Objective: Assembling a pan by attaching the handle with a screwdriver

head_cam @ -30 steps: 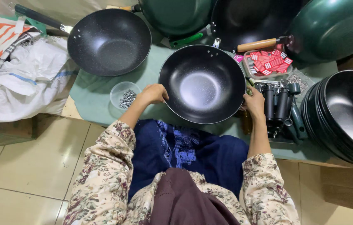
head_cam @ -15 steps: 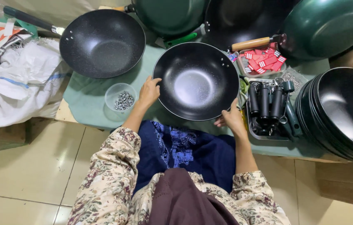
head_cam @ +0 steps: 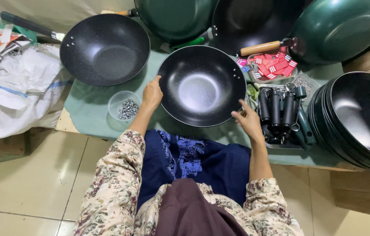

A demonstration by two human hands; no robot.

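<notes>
We hold a handleless black wok by its rim: left hand on the left edge, right hand at the lower right. Bowl of screws just left; tray of black handles right.

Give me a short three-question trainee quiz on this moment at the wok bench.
1. True or false: both hands touch the rim of the handleless wok.
2. What does the small clear bowl beside the left hand hold?
A. screws B. red tags C. water
3. On which side of the right hand does the tray of black handles lie?

Key:
1. True, one hand on each side of the rim.
2. A
3. Its right, before the stack of black woks.
</notes>
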